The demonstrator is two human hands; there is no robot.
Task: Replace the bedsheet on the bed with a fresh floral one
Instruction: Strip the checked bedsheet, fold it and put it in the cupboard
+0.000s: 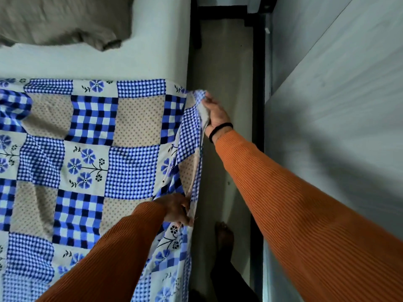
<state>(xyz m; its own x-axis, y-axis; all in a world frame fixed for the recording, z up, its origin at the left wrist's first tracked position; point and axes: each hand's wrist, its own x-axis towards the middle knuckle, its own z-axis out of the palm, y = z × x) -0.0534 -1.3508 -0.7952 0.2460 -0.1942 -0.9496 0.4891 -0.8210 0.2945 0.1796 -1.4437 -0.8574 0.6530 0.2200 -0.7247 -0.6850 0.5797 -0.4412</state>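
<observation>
A blue, white and beige patchwork sheet with flower prints (pixel 87 153) lies spread over the near part of a pale bare mattress (pixel 139 57). Its top edge runs across the bed, and its right side hangs over the mattress edge. My right hand (pixel 214 112) grips the sheet's far right corner just beyond the mattress side. My left hand (pixel 177 209) pinches the hanging side edge closer to me. Both arms wear orange ribbed sleeves.
A grey crumpled pillow or cloth (pixel 63 20) lies at the head of the mattress. A narrow strip of floor (pixel 226 83) runs between the bed and a pale wall (pixel 338 83). My bare foot (pixel 224 236) stands on that strip. A dark frame (pixel 258 62) edges the floor.
</observation>
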